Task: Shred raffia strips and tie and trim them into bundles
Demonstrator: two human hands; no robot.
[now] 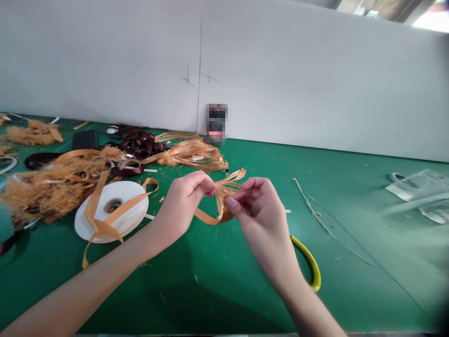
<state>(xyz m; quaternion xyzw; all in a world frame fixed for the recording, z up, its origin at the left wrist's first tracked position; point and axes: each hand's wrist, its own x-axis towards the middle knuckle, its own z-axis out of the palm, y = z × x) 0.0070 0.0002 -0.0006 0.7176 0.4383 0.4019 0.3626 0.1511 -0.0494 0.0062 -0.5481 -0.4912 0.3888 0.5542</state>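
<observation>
A length of orange-tan ribbon (209,218) with one end frayed into loose strands hangs between my two hands, above the green table. My left hand (185,196) pinches the strands from the left, its thumb and forefinger pressed together. On the other side my right hand (257,206) has its thumb and fingers closed on the ribbon near the frayed part. Just left of my left forearm lies a white spool (133,216) with loops of the same ribbon across it. Below my right wrist a yellow curved handle (312,262) shows; the rest is hidden.
Frayed fibre piles (56,189) and a strand bundle (194,152) lie left and behind, with tangled dark brown ribbon (143,142) between. A blurred small object (216,124) leans against the white wall (298,70). Thin strings (315,213) and clear plastic packets (419,185) lie on the right.
</observation>
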